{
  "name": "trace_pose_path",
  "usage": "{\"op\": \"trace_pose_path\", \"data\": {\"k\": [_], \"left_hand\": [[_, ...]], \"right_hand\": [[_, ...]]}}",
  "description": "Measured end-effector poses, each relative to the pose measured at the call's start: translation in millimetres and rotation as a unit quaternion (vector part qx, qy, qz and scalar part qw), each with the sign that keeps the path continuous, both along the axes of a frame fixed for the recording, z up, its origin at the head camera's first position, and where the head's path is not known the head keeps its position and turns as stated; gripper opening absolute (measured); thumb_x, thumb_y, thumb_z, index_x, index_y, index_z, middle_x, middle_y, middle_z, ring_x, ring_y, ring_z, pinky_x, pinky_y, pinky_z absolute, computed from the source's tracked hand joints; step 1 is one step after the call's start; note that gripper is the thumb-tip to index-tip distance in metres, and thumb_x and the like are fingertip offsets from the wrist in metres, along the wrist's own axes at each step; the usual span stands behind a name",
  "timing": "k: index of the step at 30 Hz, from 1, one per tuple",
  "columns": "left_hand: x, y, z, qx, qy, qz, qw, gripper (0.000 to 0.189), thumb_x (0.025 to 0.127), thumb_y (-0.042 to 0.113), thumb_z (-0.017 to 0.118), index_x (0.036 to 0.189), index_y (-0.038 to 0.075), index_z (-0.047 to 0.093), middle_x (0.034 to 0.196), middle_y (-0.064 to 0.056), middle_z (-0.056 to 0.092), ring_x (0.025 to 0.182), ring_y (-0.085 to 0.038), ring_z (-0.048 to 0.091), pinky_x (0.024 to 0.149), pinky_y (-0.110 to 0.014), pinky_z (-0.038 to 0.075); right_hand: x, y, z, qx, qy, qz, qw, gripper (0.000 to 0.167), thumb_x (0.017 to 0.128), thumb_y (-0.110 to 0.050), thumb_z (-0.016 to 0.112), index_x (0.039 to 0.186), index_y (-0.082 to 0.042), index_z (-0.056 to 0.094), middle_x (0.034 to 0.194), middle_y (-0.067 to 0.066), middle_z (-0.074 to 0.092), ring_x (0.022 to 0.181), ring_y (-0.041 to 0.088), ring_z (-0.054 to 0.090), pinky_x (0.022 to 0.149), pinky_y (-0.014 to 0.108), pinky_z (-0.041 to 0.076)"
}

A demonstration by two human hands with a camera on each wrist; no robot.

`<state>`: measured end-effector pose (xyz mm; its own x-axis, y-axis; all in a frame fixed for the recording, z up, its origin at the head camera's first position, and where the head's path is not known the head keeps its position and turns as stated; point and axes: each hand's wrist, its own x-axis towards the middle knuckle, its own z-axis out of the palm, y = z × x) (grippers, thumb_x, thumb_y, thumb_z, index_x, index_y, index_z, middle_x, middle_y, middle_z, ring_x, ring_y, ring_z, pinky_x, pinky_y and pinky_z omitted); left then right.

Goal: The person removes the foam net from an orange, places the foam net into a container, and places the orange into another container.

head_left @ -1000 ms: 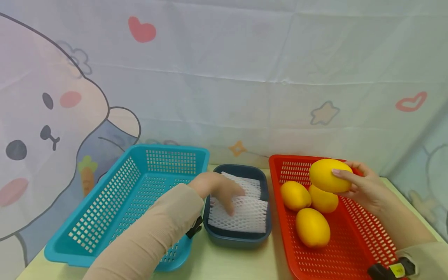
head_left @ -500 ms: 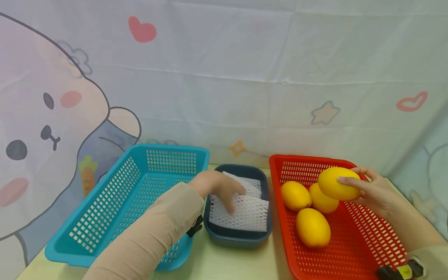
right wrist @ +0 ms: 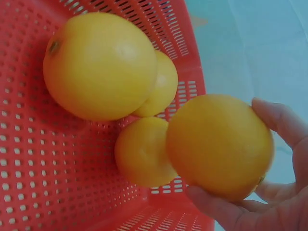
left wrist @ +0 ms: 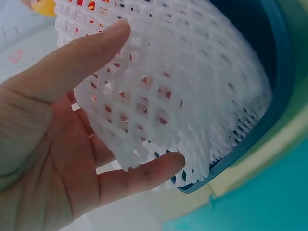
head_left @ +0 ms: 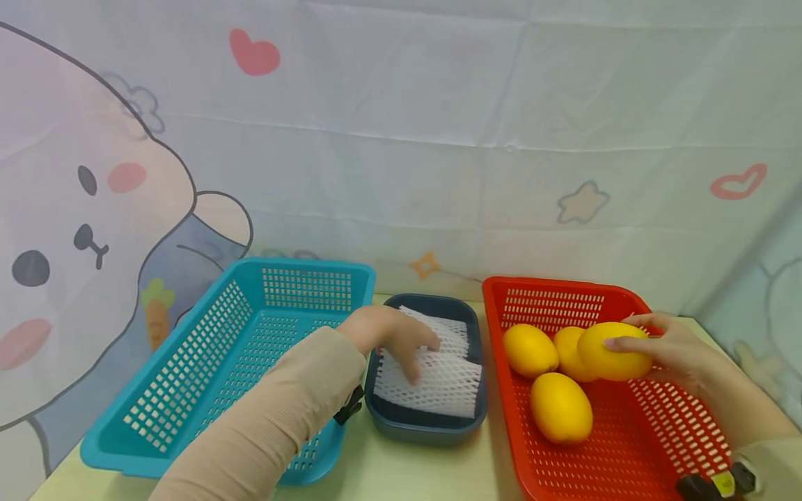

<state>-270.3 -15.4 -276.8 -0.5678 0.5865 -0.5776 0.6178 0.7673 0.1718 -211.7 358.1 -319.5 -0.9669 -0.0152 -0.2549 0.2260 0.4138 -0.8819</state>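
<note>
My left hand (head_left: 396, 339) is over the dark blue tub (head_left: 426, 435), pinching a white foam fruit net (head_left: 432, 393). In the left wrist view the thumb lies across the near side of the foam net (left wrist: 149, 91), with fingers behind it. A second foam net (head_left: 447, 330) lies further back in the tub. My right hand (head_left: 683, 351) grips a yellow oval fruit (head_left: 614, 351) between thumb and fingers, above the red basket (head_left: 626, 445). In the right wrist view, the held fruit (right wrist: 219, 147) partly covers another yellow fruit (right wrist: 143, 151) behind it.
Several yellow fruits, including a front one (head_left: 560, 408) and a left one (head_left: 529, 350), lie in the red basket. Left of the tub stands a turquoise basket (head_left: 188, 390), partly crossed by my left sleeve. A printed cloth (head_left: 426, 139) hangs behind the table.
My right hand has lowered the yellow fruit and carried it slightly to the right, lower over the red basket. My left hand has stayed nearly still, while the pinched foam net has shifted slightly.
</note>
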Motion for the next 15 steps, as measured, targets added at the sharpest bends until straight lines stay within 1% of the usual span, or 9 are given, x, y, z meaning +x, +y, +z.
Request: {"op": "trace_pose_path", "data": {"k": [3, 7, 12, 15], "left_hand": [[0.3, -0.5, -0.5, -0.004, -0.006, 0.008, 0.9999, 0.069, 0.085, 0.027, 0.067, 0.145, 0.022, 0.033, 0.147, 0.003, 0.034, 0.132, -0.016, 0.034, 0.075, -0.033, 0.048], [0.5, -0.9, -1.0, -0.008, -0.012, 0.02, 0.9997, 0.069, 0.085, 0.028, 0.068, 0.145, 0.023, 0.033, 0.148, 0.005, 0.032, 0.128, -0.016, 0.038, 0.07, -0.034, 0.048], [0.3, -0.8, 0.0, -0.013, -0.005, 0.019, 0.9997, 0.069, 0.084, 0.03, 0.068, 0.144, 0.024, 0.035, 0.149, 0.005, 0.031, 0.128, -0.016, 0.038, 0.07, -0.032, 0.048], [-0.1, -0.5, 0.6, -0.016, 0.003, 0.018, 0.9997, 0.07, 0.084, 0.031, 0.069, 0.144, 0.024, 0.035, 0.149, 0.006, 0.031, 0.127, -0.015, 0.038, 0.07, -0.031, 0.048]], "right_hand": [[0.5, 0.1, 1.0, 0.033, -0.016, 0.017, 0.9992, 0.072, 0.088, -0.029, 0.062, 0.133, 0.011, 0.023, 0.115, 0.021, 0.043, 0.082, 0.021, 0.058, 0.073, 0.038, 0.053], [-0.2, 2.2, 1.5, 0.061, -0.033, 0.037, 0.9969, 0.07, 0.087, -0.029, 0.063, 0.131, 0.012, 0.026, 0.112, 0.02, 0.047, 0.083, 0.021, 0.056, 0.072, 0.038, 0.053], [-2.0, 3.3, 0.1, 0.086, -0.049, 0.056, 0.9935, 0.071, 0.085, -0.029, 0.065, 0.129, 0.012, 0.028, 0.113, 0.023, 0.046, 0.083, 0.022, 0.056, 0.072, 0.04, 0.053], [-3.0, 2.5, -0.6, 0.098, -0.061, 0.066, 0.9912, 0.069, 0.083, -0.028, 0.067, 0.128, 0.012, 0.031, 0.111, 0.022, 0.047, 0.082, 0.022, 0.057, 0.072, 0.041, 0.053]]}}
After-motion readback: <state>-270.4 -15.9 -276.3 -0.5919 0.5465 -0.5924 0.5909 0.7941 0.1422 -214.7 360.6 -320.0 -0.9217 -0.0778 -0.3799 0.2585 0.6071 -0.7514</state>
